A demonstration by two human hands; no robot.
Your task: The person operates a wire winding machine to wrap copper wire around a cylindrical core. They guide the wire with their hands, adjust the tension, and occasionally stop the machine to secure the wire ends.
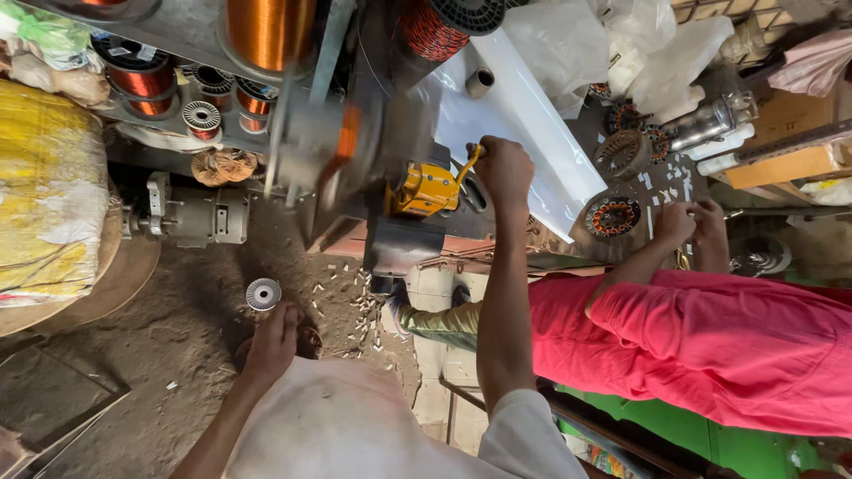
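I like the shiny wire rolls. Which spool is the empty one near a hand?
The small silvery empty spool on the dirt floor, just above the left hand. The spools on the upper-left shelf are wound with copper wire.

Dirt floor — scattered with small white paper scraps, a small silver spool lying on it, a dark flat slab at one corner. Cluttered workbench — white sheet, wound stator, white strips on it.
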